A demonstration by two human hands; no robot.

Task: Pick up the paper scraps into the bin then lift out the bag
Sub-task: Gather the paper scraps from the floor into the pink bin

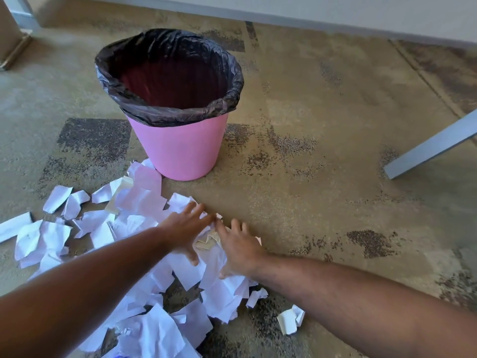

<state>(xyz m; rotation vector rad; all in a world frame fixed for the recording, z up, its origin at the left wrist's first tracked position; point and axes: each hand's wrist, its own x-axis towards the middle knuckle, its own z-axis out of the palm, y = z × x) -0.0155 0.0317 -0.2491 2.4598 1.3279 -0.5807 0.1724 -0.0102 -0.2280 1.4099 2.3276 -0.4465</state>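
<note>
A pink bin (pixel 180 148) stands on the carpet, lined with a black bag (pixel 170 109) folded over its rim. The bin looks empty inside. Torn white paper scraps (pixel 144 202) lie spread over the floor in front of the bin and to its left, piled thickest at the bottom centre. My left hand (pixel 184 229) lies flat on the pile with fingers spread. My right hand (pixel 238 248) rests on the scraps just to its right, fingers straight, the two hands nearly touching at the fingertips.
A grey furniture leg (pixel 431 148) slants in at the right. A pale wall base (pixel 335 19) runs along the top. A wooden post (pixel 10 40) stands at the far left. Two small stray scraps (pixel 290 320) lie at the lower right.
</note>
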